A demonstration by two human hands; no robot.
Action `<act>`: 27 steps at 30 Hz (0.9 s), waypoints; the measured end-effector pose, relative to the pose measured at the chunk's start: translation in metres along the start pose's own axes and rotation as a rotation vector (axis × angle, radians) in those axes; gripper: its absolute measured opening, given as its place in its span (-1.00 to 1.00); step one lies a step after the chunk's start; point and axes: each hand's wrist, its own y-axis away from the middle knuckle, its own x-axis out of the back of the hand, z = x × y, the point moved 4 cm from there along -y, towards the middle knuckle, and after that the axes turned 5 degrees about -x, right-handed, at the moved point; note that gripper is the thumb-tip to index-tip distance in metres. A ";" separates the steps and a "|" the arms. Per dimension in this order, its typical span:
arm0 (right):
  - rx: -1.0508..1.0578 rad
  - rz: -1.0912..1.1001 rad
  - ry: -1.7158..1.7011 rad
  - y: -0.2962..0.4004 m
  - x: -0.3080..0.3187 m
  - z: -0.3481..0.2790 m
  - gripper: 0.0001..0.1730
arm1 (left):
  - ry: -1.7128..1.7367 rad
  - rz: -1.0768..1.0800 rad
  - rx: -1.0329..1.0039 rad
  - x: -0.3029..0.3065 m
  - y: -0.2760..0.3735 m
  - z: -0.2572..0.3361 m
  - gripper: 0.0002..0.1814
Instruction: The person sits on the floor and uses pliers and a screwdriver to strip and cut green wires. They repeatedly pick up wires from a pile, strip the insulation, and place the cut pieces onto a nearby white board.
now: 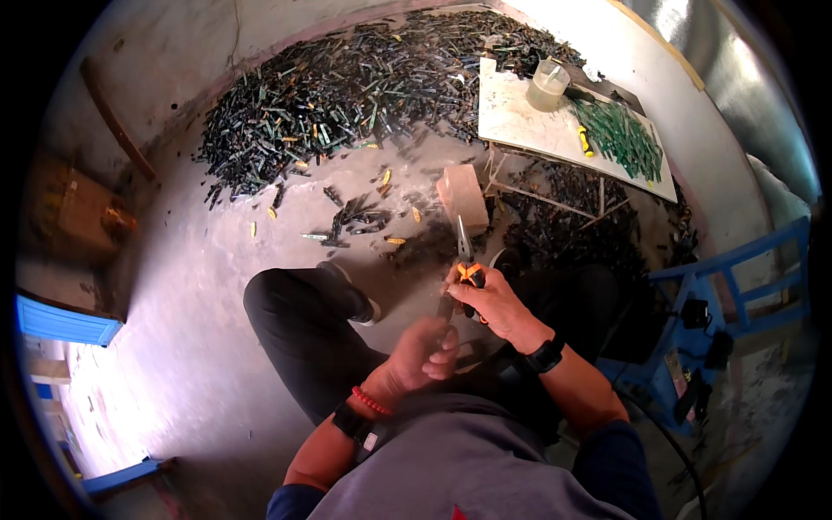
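My right hand (493, 304) grips needle-nose pliers (464, 250) by their orange and black handles, with the metal jaws pointing away from me. Just below it, my left hand (421, 354) is curled and blurred by motion. A narrow dark strip (446, 308) sticks up from the left fist, its top end close to my right fingers. The strip's lower end is hidden in the fist. Beyond the plier tips stands a pale brick-like block (465, 195) on the floor. Small dark pieces (357, 218) and a few yellow bits lie scattered to its left.
A large heap of dark narrow strips (338, 91) lies along the wall. On a low white-topped table (513, 123) are a plastic cup of liquid (548, 86), green strips (621, 140) and a yellow-black handled tool (585, 142). A blue chair (689, 325) holding dark items stands at right.
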 end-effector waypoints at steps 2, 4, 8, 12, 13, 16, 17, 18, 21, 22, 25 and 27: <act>-0.013 -0.003 -0.043 -0.004 0.004 0.006 -0.85 | -0.015 0.038 -0.041 0.000 0.000 0.002 -0.57; 0.002 0.020 -0.031 -0.005 0.005 0.008 -0.84 | -0.053 0.110 -0.083 0.001 0.001 0.005 -0.52; -0.051 0.111 0.008 0.000 0.007 0.012 -0.83 | -0.067 0.152 -0.098 0.008 -0.001 0.006 -0.46; 0.057 0.118 0.514 0.008 0.029 0.019 -0.70 | -0.123 0.234 -0.133 0.015 -0.002 0.009 -0.42; 0.039 0.148 0.685 0.015 0.030 0.015 -0.68 | -0.147 0.253 -0.141 0.016 -0.001 0.009 -0.41; -0.097 0.159 1.113 0.040 0.023 -0.004 -0.65 | -0.196 0.316 -0.186 0.022 -0.002 0.010 -0.39; -0.082 0.136 1.171 0.044 0.021 -0.008 -0.67 | -0.207 0.345 -0.188 0.024 -0.003 0.009 -0.39; -0.068 0.116 1.227 0.049 0.020 -0.010 -0.69 | -0.220 0.373 -0.189 0.026 -0.004 0.008 -0.38; -0.004 0.099 1.322 0.056 0.021 -0.008 -0.73 | -0.275 0.498 -0.193 0.028 -0.006 0.006 -0.36; 0.020 0.102 1.342 0.057 0.021 -0.007 -0.74 | -0.297 0.547 -0.194 0.028 -0.006 0.006 -0.36; 0.028 0.102 1.418 0.060 0.018 -0.005 -0.75 | -0.591 0.534 -0.409 0.055 -0.015 0.007 -0.35; -0.008 0.086 1.426 0.059 0.015 -0.007 -0.77 | -0.509 0.548 -0.374 0.048 -0.012 0.010 -0.35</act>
